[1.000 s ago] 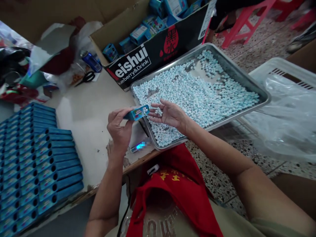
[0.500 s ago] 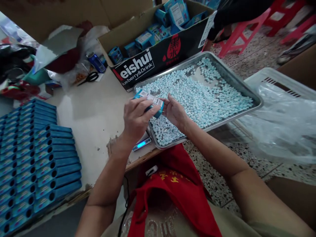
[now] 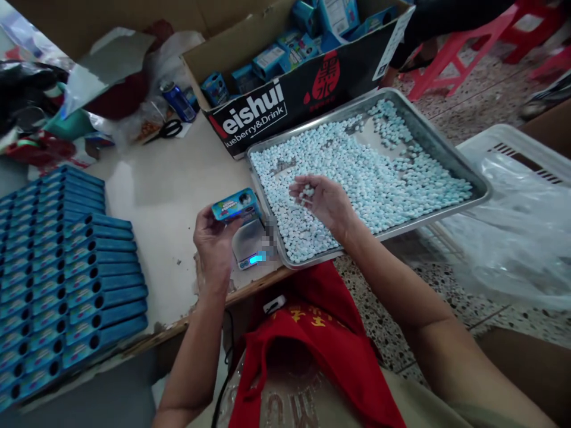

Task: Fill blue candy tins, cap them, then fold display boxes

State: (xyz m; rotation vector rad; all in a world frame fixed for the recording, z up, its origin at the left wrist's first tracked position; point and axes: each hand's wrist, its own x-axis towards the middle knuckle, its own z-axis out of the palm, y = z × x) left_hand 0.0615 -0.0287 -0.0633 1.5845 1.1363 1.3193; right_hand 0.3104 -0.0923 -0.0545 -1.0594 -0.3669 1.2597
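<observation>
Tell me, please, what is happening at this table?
The person's left hand holds a small blue box near what looks like a scale with a lit display. The right hand, over the metal tray, holds a few pale pieces; many more lie in the tray. Blue boxes stand stacked at the left of the table.

Red apron [image 3: 332, 348], yellow lettering [image 3: 319, 320]

black scissors [image 3: 159, 135] near blue can [image 3: 179, 102] | red stool [image 3: 479, 44] on speckled floor [image 3: 473, 110]
</observation>
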